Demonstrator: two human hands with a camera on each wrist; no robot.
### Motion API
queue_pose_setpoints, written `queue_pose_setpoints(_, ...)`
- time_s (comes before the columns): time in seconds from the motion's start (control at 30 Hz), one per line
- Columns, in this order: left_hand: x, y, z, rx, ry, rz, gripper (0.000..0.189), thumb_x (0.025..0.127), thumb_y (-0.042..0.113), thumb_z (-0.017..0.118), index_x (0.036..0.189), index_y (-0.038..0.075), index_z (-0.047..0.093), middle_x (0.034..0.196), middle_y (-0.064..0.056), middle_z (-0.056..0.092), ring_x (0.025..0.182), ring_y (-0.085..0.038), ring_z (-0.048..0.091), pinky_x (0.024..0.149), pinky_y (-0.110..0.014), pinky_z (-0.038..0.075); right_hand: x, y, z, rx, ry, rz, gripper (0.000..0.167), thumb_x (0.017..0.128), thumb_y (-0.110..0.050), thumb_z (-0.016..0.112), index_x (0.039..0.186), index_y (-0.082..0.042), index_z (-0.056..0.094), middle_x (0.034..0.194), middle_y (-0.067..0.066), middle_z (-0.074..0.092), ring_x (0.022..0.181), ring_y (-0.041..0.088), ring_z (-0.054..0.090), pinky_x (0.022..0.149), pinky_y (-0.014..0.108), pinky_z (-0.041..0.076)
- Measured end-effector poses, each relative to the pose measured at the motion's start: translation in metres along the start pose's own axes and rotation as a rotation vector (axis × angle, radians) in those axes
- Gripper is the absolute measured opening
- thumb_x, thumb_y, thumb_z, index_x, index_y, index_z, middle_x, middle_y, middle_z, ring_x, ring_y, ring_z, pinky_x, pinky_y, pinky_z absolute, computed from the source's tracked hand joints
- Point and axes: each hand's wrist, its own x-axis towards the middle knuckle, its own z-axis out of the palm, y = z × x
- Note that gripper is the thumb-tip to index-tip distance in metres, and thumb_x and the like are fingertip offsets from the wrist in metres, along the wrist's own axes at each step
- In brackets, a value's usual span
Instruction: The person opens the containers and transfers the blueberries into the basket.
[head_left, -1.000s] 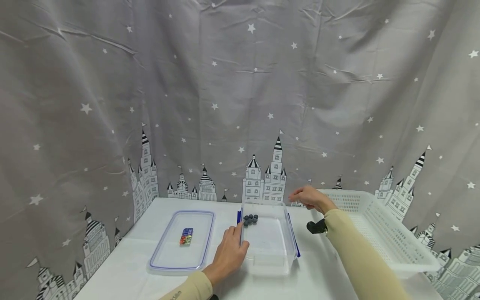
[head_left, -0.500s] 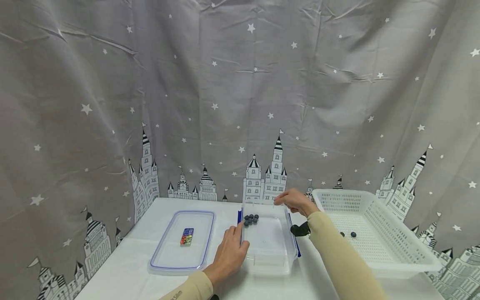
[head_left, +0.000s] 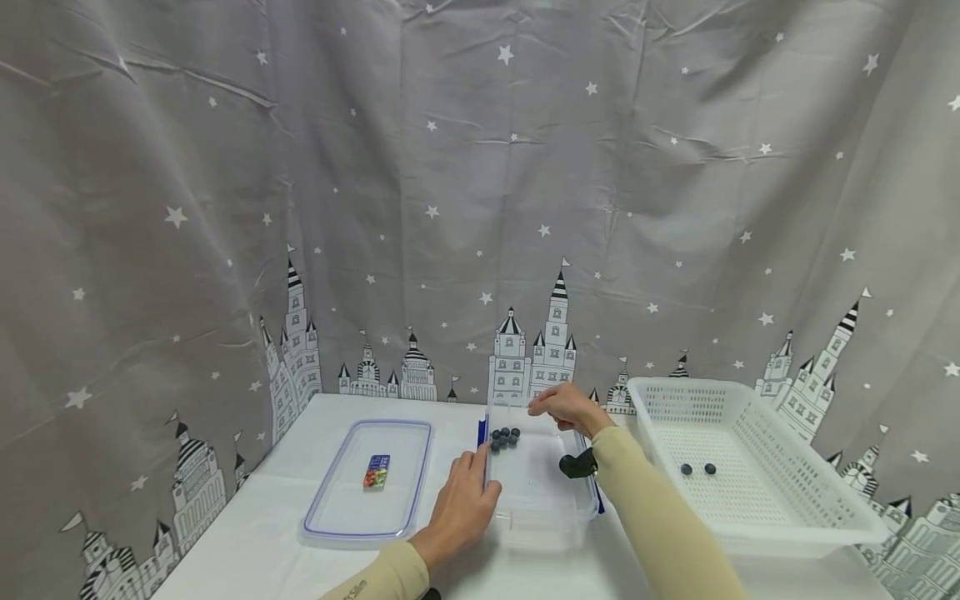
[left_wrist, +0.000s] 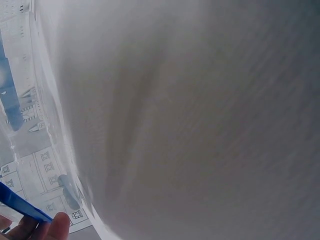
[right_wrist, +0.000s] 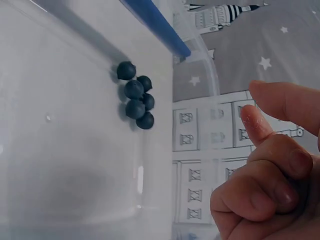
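Note:
A clear food container (head_left: 540, 533) with blue side latches stands in the middle of the table. Several blueberries (head_left: 505, 437) cluster near its far left corner, and the right wrist view also shows these berries (right_wrist: 135, 95). My left hand (head_left: 459, 504) holds the container's left side, fingers by the blue latch (left_wrist: 22, 205) in the left wrist view. My right hand (head_left: 570, 407) hovers over the far part of the container, nothing between thumb and index finger, the other fingers curled. Two more blueberries (head_left: 709, 469) lie in the white basket (head_left: 795, 533) on the right.
To the left a clear lid (head_left: 337, 508) with a blue seal lies flat, bearing a small label with a fruit picture (head_left: 377, 472). A grey curtain (head_left: 420, 167) printed with castles and stars hangs behind the white table (head_left: 277, 517).
My right hand has moved left from beside the basket to above the container. Two blueberries in the basket have come into sight as the right arm moved away. My left hand stays put.

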Motion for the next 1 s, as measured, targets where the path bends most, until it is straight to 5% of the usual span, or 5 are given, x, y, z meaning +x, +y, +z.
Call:
queue_pose_setpoints(0.2, 0.001, 0.000, 0.000, -0.004, 0.000, -0.001, 0.062, 0.094, 0.026, 0.050, 0.151, 0.003, 0.042, 0.122, -0.011, 0.054, 0.108, -0.021, 0.052, 0.093, -0.046, 0.050, 0.003, 0.004, 0.013, 0.034, 0.032, -0.003, 0.025, 0.086, -0.014, 0.075, 0.109, -0.003, 0.075, 0.059, -0.004, 0.040, 0.045, 0.008, 0.026, 0.047, 0.023, 0.030)
queue_pose_setpoints(0.5, -0.001, 0.001, 0.000, -0.002, -0.007, -0.009, 0.063, 0.093, 0.026, 0.050, 0.151, 0.003, 0.042, 0.122, -0.012, 0.054, 0.107, -0.021, 0.052, 0.093, -0.046, 0.050, 0.009, 0.013, 0.031, 0.081, 0.091, 0.043, 0.029, 0.087, -0.013, 0.073, 0.113, 0.000, 0.072, 0.101, 0.008, 0.065, 0.047, 0.006, 0.025, 0.048, 0.022, 0.031)
queue_pose_setpoints(0.73, 0.002, 0.000, 0.000, 0.001, -0.014, -0.021, 0.064, 0.094, 0.029, 0.050, 0.152, 0.005, 0.041, 0.125, -0.013, 0.054, 0.109, -0.022, 0.052, 0.094, -0.047, 0.050, 0.013, 0.018, 0.041, 0.114, 0.105, 0.072, 0.033, 0.088, -0.010, 0.071, 0.119, 0.003, 0.070, 0.093, 0.006, 0.067, 0.045, 0.006, 0.021, 0.046, 0.022, 0.028)
queue_pose_setpoints(1.0, 0.002, -0.001, 0.001, -0.006, -0.015, -0.019, 0.064, 0.094, 0.029, 0.050, 0.153, 0.005, 0.040, 0.126, -0.012, 0.053, 0.109, -0.022, 0.051, 0.094, -0.046, 0.050, 0.013, 0.022, 0.050, 0.119, 0.143, 0.111, 0.032, 0.087, -0.010, 0.070, 0.117, 0.003, 0.072, 0.054, -0.007, 0.034, 0.046, 0.007, 0.022, 0.047, 0.022, 0.028)
